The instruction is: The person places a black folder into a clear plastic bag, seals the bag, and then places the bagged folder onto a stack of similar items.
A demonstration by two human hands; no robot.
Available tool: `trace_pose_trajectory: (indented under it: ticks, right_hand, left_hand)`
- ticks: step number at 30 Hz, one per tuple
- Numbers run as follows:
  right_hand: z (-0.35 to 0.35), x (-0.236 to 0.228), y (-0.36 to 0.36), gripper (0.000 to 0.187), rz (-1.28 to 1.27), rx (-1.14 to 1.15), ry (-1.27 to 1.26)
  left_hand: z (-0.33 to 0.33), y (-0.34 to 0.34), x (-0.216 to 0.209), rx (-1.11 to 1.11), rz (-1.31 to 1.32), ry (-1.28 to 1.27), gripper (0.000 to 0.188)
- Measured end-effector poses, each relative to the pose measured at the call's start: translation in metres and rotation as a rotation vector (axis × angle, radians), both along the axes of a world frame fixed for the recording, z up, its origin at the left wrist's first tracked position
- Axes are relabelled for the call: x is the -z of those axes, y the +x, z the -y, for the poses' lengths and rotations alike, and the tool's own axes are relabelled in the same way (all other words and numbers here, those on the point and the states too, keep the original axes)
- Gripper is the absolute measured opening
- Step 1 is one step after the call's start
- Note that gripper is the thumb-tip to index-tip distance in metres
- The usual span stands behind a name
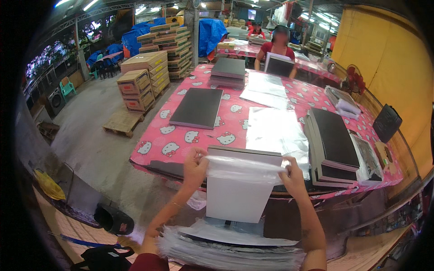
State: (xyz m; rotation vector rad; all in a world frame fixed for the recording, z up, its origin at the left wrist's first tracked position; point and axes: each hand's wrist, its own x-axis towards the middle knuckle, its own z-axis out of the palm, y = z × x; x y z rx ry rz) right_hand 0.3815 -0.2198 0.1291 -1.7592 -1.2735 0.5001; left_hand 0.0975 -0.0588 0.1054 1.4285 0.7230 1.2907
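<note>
Upright in front of me stands a flat white panel [237, 198] with dark-edged layers along its top, like a thin book or board. A clear plastic sleeve [244, 165] is bunched across its upper part. My left hand [195, 168] pinches the sleeve at the left edge, and my right hand [293, 176] pinches it at the right edge. Beyond them, a pile of clear plastic sleeves [275, 131] lies on the table. Close to my body is a thick stack of plastic-wrapped flat pieces [230, 253]; the panel's lower end is just above it.
The table has a pink patterned cover [153, 135]. On it lie a black flat book [197, 108], a dark stack [227, 72] and a tall stack of black books [334, 140]. Across the table, a person [276, 49] holds a similar piece. Cartons [135, 86] stand at left.
</note>
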Motion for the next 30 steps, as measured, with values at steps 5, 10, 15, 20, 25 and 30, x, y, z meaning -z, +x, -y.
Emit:
trace_pose_trajectory:
  ticks: [5, 10, 15, 20, 25, 30]
  right_hand:
    - [-0.011, 0.021, -0.006, 0.069, 0.568, 0.108, 0.239]
    - [0.03, 0.017, -0.036, 0.059, 0.488, 0.127, 0.417]
    - [0.069, -0.01, -0.032, 0.037, -0.924, 0.005, 0.056]
    - [0.119, 0.122, -0.046, 0.035, -1.464, 0.138, -0.117]
    - [0.141, 0.211, -0.045, 0.042, -1.057, -0.072, -0.304]
    - [0.142, 0.278, -0.023, 0.045, -0.97, 0.024, -0.487]
  left_hand:
    - [0.005, 0.027, 0.001, -0.147, 0.007, -0.023, 0.041]
    - [0.018, -0.004, 0.014, -0.092, 0.027, -0.098, 0.032]
    - [0.037, -0.055, -0.022, 0.355, -0.111, -0.42, 0.029]
    - [0.049, -0.083, 0.074, 0.529, 0.257, -0.887, 0.032]
    - [0.07, -0.118, 0.214, 0.489, -0.411, -0.911, 0.027]
    - [0.079, -0.117, 0.267, 0.488, -0.672, -0.853, 0.025]
